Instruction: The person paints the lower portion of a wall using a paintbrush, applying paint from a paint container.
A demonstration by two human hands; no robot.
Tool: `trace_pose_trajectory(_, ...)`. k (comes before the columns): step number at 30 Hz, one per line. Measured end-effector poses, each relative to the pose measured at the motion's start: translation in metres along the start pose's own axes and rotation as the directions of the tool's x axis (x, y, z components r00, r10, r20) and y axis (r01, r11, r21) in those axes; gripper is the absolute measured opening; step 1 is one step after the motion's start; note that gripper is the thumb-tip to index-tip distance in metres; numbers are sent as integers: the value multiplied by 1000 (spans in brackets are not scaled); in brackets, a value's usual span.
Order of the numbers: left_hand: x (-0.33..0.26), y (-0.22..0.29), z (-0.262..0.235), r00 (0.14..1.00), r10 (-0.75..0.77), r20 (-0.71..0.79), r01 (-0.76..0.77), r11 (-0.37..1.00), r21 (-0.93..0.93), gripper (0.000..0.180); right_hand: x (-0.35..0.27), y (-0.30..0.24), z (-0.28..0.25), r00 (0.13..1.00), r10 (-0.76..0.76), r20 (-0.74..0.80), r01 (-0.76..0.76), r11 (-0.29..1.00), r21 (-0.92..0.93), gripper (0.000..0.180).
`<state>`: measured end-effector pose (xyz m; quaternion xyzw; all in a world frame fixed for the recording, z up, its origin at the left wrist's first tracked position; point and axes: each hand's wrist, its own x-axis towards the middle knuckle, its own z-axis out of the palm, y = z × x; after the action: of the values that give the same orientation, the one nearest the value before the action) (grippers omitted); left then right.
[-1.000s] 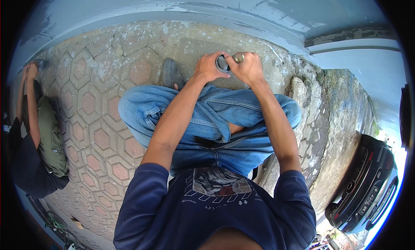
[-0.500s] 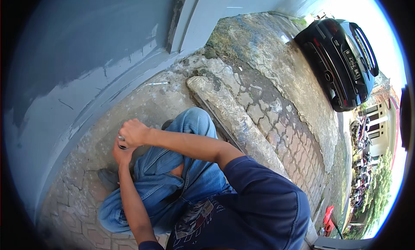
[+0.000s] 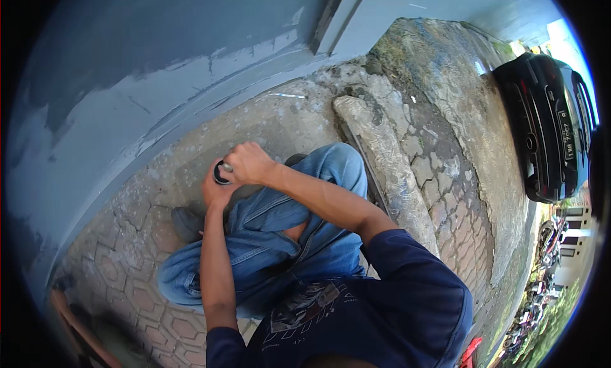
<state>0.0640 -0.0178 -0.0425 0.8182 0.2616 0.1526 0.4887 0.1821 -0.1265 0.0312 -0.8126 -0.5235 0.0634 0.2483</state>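
Person sits w/ knees bent on a hexagon-tile pavement (image 3: 137, 240), both hands up front over the knees. Left hand (image 3: 215, 191) and right hand (image 3: 249, 163) meet on a small round black object (image 3: 220, 172) w/ a pale/silvery bit near the right fingers; too small to tell what it is. Left grip clenched around the object from below, right grip closed on its top/side, fingers curled over it. Hands touching each other.

Object sits in the air just above the left knee, near the grey painted wall (image 3: 146, 81).

Blue jeans (image 3: 286, 234), dark blue shirt (image 3: 382, 304) w/ a print on the chest. Dark shoe (image 3: 186, 223) on the tiles just below the left forearm.

Right of the legs: a worn concrete curb (image 3: 382, 164), then cobbled strip, then a black car (image 3: 547, 120) well apart at the far right.
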Motion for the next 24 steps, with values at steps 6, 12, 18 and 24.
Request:
trace_pose_trajectory(6, 8, -9, 4, 997, -77, 4, 77, 996, 45, 78, 10, 3, -9, 992, 125, -23, -122, 986, 115, 33)
trace_pose_trajectory(12, 2, -15, -6, 993, -106, 48, 100, 989, 112, 85, 14, 0, -12, 978, 208, 4, -207, 969, 131, 35)
trace_pose_trajectory(18, 2, -17, -5, 987, -144, 63, 135, 983, 127, 89, 12, -2, -17, 970, 242, 3, -240, 963, 121, 33)
trace_pose_trajectory(24, 0, -7, -5, 988, -147, 44, 137, 976, 168, 88, 16, -8, -12, 945, 328, -3, -327, 944, 45, 37)
